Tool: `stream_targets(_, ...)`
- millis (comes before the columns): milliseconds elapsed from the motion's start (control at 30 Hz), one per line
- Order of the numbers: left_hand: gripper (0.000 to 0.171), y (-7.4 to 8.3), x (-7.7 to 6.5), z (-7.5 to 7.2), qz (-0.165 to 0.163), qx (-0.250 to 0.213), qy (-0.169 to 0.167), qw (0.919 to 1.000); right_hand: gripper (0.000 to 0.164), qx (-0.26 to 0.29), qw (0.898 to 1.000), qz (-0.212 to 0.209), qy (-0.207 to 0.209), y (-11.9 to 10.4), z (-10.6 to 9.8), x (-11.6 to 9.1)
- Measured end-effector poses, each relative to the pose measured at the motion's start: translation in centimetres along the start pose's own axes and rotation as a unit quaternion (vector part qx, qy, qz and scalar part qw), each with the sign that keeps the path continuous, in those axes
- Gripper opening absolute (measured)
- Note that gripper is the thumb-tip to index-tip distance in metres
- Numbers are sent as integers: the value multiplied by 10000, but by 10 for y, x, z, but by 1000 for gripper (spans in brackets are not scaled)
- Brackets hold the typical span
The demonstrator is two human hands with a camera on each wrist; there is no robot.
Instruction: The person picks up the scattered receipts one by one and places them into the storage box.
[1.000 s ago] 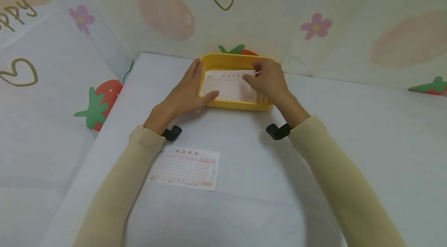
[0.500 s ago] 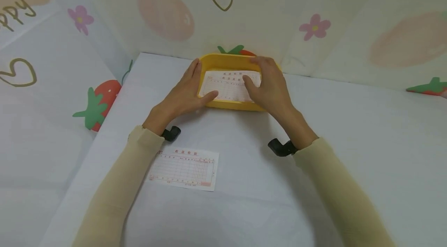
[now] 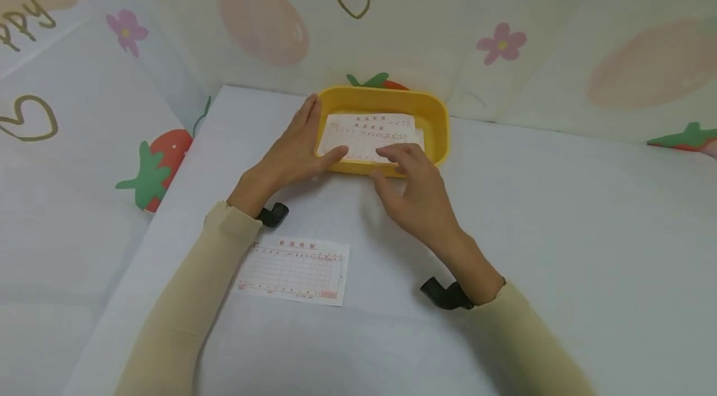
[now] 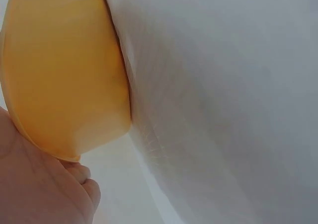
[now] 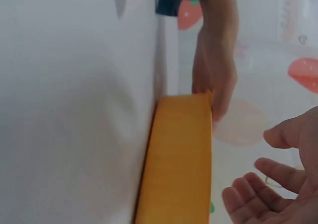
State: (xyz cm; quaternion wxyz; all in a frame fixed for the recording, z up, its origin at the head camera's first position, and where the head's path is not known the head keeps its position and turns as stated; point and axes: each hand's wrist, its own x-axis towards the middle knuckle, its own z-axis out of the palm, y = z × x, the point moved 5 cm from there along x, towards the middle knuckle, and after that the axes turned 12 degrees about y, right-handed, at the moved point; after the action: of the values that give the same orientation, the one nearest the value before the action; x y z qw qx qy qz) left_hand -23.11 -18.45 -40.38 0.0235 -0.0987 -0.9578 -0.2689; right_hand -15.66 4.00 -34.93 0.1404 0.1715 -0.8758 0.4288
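A yellow plastic basket (image 3: 441, 134) stands at the back of the white table, with several red-printed receipt slips (image 3: 361, 137) overlapping inside it. My left hand (image 3: 299, 144) holds its left end, fingers along the outside and thumb over the front rim. In the left wrist view, fingertips (image 4: 82, 174) show just past the basket's corner. My right hand (image 3: 420, 197) hovers at the front rim, fingers apart and loosely bent, holding nothing. The right wrist view shows its spread fingers (image 5: 253, 194) beside the yellow wall (image 5: 179, 159).
One more receipt slip (image 3: 294, 271) lies flat on the table, close to my left sleeve (image 3: 190, 296). Behind the basket rises a wall covering (image 3: 403, 22) printed with fruit, flowers and hearts. Black wrist mounts (image 3: 446, 293) stick out under the forearms.
My right hand has let go of a slip in the basket, then drawn back toward me to the front rim. The slips now lie slightly fanned. My left hand keeps its place.
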Motion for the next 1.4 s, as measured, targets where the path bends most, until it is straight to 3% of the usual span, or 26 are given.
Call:
stream_targets(200,114,-1,-2,2,-45,39,-21,10000,53,-433,9929,218,-1083,-2,20,-35)
stream_targets(333,114,0,-1,0,18,43,10,10000,63,-719,9785,203,-1921,-7,34,-57)
stream_targets(433,114,1,1,-1,23,30,18,10000,66,-890,9692,168,-2290,-15,42,-71)
stream_targets(633,113,-3,0,-3,-65,-5,57,10000,60,-1203,9678,-316,-2190,-26,58,-87)
stream_targets(833,113,-3,3,0,64,14,51,10000,63,-1410,9683,-541,-1988,-26,64,-93)
stream_targets(1067,113,0,7,3,147,-48,52,9999,62,-1475,9698,-325,-1914,-24,62,-94)
stream_targets(1400,113,-3,4,0,100,11,35,9999,42,-1100,9740,-58,-1981,-25,68,-94)
